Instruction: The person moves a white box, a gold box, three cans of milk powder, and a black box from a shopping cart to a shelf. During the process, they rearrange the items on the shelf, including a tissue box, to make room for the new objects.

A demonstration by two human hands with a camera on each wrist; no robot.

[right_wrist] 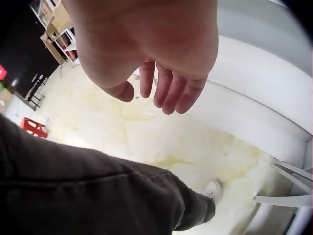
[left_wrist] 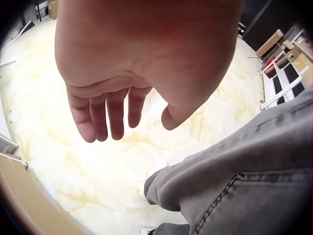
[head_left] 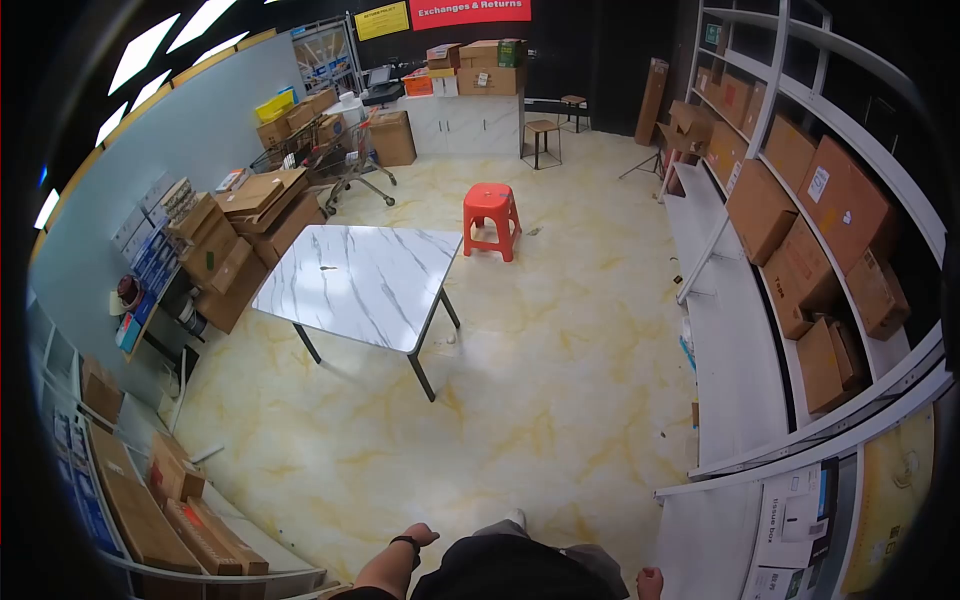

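Note:
My left hand [left_wrist: 142, 63] hangs at my side over the floor with loosely bent fingers and nothing in them. In the head view the same left hand [head_left: 422, 534] shows at the bottom, a dark band round its wrist. The right hand [right_wrist: 156, 54] also hangs empty, its fingers relaxed, beside the white shelf [right_wrist: 264, 103]. At the lower edge of the head view the right hand [head_left: 650, 582] is only partly visible. Ahead stands a table [head_left: 365, 280] with a white marbled top and dark legs. A small brown item [head_left: 328, 268] lies on it.
Past the table is a red stool [head_left: 490, 215]. Shelving with cardboard boxes [head_left: 760, 210] runs along the right. Stacked cartons [head_left: 215, 250] and a shopping cart [head_left: 350, 160] line the left. A counter [head_left: 465, 125] stands at the back; more boxes [head_left: 175, 470] fill the lower left shelf.

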